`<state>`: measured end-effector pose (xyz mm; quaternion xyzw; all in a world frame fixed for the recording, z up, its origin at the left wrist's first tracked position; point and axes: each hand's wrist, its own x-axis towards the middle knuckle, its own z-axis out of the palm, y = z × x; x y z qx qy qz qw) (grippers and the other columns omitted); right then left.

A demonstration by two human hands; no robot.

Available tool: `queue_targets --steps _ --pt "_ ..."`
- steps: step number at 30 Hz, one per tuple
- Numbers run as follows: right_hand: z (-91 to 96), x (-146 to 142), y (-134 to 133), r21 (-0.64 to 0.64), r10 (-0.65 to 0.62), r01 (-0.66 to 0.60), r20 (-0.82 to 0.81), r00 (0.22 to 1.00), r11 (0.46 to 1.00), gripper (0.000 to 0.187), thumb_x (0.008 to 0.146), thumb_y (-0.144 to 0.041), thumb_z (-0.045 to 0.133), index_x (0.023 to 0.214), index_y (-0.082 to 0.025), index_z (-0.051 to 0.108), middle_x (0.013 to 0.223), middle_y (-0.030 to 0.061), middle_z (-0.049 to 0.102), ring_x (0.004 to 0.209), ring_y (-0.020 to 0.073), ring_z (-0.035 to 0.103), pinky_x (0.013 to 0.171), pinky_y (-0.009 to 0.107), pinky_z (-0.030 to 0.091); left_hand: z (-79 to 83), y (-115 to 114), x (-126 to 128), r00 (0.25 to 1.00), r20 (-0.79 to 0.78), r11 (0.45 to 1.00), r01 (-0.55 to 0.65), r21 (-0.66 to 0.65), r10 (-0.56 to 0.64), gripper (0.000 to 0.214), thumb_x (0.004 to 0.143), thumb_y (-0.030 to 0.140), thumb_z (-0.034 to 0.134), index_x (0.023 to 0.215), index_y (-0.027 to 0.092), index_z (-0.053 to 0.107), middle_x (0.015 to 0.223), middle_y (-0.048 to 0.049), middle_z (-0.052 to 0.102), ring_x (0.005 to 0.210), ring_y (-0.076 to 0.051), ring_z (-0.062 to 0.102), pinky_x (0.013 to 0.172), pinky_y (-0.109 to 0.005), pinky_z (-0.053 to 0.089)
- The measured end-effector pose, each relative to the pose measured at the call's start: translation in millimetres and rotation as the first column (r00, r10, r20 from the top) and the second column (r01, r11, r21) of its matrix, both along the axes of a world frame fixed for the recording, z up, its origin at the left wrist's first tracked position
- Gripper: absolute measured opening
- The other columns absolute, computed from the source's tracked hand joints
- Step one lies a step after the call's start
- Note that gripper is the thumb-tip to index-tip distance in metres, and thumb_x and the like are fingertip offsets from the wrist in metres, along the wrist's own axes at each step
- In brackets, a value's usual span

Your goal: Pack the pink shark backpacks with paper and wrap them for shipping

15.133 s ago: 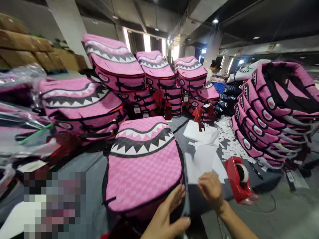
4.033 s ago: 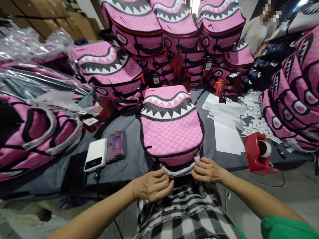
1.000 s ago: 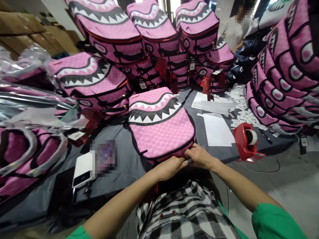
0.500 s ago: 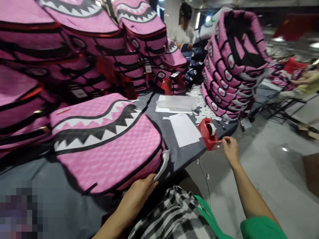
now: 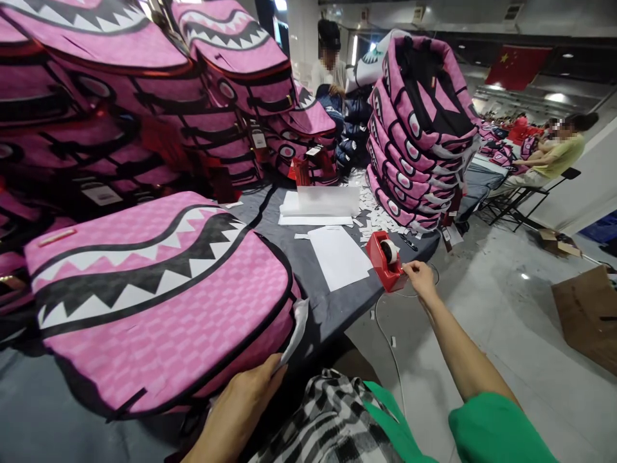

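Note:
A pink backpack (image 5: 159,302) with a black-and-white shark-tooth pattern lies flat on the grey-covered table, front side up. My left hand (image 5: 245,399) is closed around the end of its strip wrapped in white material (image 5: 295,331), at the bag's near right corner. At the table edge stands a red tape dispenser (image 5: 384,263) with a roll of tape (image 5: 390,251). My right hand (image 5: 420,280) is at the dispenser's front end, thumb and finger pinched on the tape end, which is mostly hidden by the fingertips.
Stacked pink backpacks (image 5: 236,51) line the left and back. Another leaning stack (image 5: 409,148) stands behind the dispenser, beside scattered white slips (image 5: 380,218). White paper sheets (image 5: 337,257) lie mid-table. A person (image 5: 330,64) works behind; another person (image 5: 554,154) sits far right. A cardboard box (image 5: 588,315) is on the floor.
My right hand has come closer to the dispenser; the clear strip of tape seen between them earlier no longer shows. The view has swung right. My left hand keeps its hold.

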<state>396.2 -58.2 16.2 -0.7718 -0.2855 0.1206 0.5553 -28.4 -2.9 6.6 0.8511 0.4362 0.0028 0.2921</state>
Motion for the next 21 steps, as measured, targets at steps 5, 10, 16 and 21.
queue_targets --steps 5,10,16,21 --pt "-16.5 -29 -31 0.111 -0.036 0.051 -0.131 0.991 0.993 0.046 0.066 -0.066 0.068 0.068 -0.023 0.053 0.059 -0.0003 0.056 0.058 0.0156 0.048 0.057 0.027 0.036 -3.3 2 -1 1.0 0.022 1.0 0.014 -0.017 -0.013 0.02 0.097 0.032 0.038 0.096 0.026 0.057 0.072 0.002 0.067 0.066 -0.015 0.067 0.058 -0.019 0.038" --pt "-52.5 -106 -10 0.208 0.14 -0.052 -0.432 0.891 0.977 0.062 0.064 -0.083 0.061 0.066 -0.026 0.036 0.053 -0.0077 0.036 0.046 0.0102 0.033 0.042 0.022 0.025 2.6 1 1 1.0 0.016 0.999 -0.009 -0.039 0.01 0.02 0.096 0.029 0.04 0.088 0.024 0.058 0.067 0.0034 0.065 0.06 -0.011 0.06 0.057 -0.017 0.035" --pt "-64.8 -234 -9 0.392 0.608 -0.487 -0.657 0.446 0.78 0.051 0.073 -0.067 0.074 0.071 -0.023 0.048 0.048 -0.009 0.04 0.042 0.0075 0.031 0.043 0.021 0.024 13.6 -2 3 0.99 0.124 0.989 -0.053 -0.139 0.07 0.034 0.081 0.054 0.068 0.091 0.022 0.064 0.078 0.001 0.071 0.067 -0.016 0.064 0.058 -0.021 0.038" --pt "-69.3 -263 -9 0.434 0.719 -0.6 -0.577 0.388 0.672 0.05 0.078 -0.067 0.07 0.073 -0.022 0.051 0.05 -0.0088 0.045 0.046 0.0076 0.038 0.05 0.022 0.029 16.2 -4 3 0.983 0.14 0.986 -0.096 -0.14 0.115 0.056 0.065 0.069 0.076 0.088 0.019 0.066 0.073 0.0001 0.07 0.062 -0.016 0.061 0.057 -0.022 0.038"
